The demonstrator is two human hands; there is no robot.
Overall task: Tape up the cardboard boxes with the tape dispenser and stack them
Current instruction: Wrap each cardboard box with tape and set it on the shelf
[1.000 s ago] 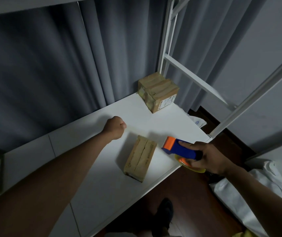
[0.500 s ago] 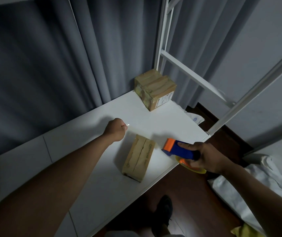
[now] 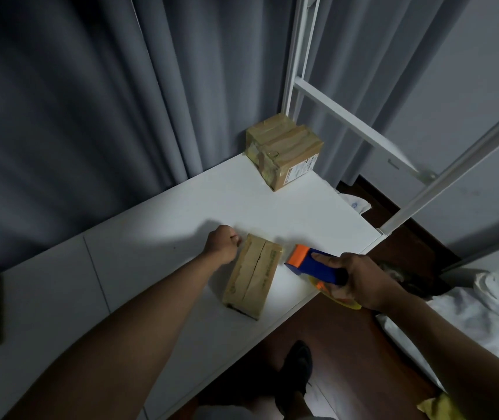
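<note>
1. Left hand, fisted and holding nothing visible, sits beside the box; right hand grips the dispenser just right of it.
2. The box lies flat on the tabletop, seam apparently untaped.
3. Taped boxes sit stacked at the far corner; this one remains.

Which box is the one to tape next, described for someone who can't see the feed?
Start at the white table in front of the grey curtain. Near its front edge, between the left hand and the blue and orange dispenser in the right hand, lies a flat box. Unlike the taped boxes stacked in the far corner, its centre seam shows no tape.
</note>
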